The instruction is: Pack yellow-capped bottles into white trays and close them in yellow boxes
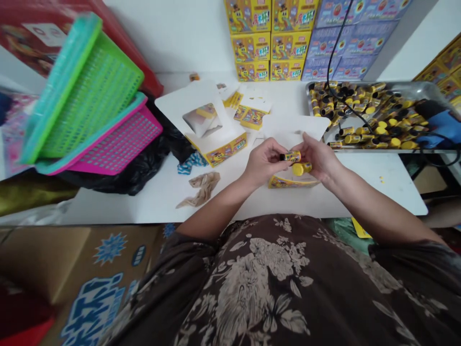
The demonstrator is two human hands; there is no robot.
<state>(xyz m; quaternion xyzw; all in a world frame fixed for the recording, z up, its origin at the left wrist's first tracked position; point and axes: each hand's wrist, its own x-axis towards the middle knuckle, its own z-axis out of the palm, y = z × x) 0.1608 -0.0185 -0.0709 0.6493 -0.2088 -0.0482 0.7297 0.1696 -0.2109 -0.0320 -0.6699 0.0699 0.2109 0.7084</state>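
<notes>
My left hand [265, 161] pinches the black end of a small yellow-and-black tube [292, 156] over an open box. In my right hand [319, 157] is a second small tube with a yellow cap [301, 168], close beside the first one; its fingers also reach the first tube's far end. Beneath both hands stands the open white-and-yellow box [293, 182], its white lid [288, 126] raised at the back. What lies inside this box is mostly hidden by my hands.
A metal tray [382, 150] heaped with similar tubes stands right, a black cable [329, 62] across it. Another open box [226, 150] and yellow cards [252, 117] lie left of my hands. Stacked boxes [270, 45] line the wall; baskets [90, 96] lean at far left.
</notes>
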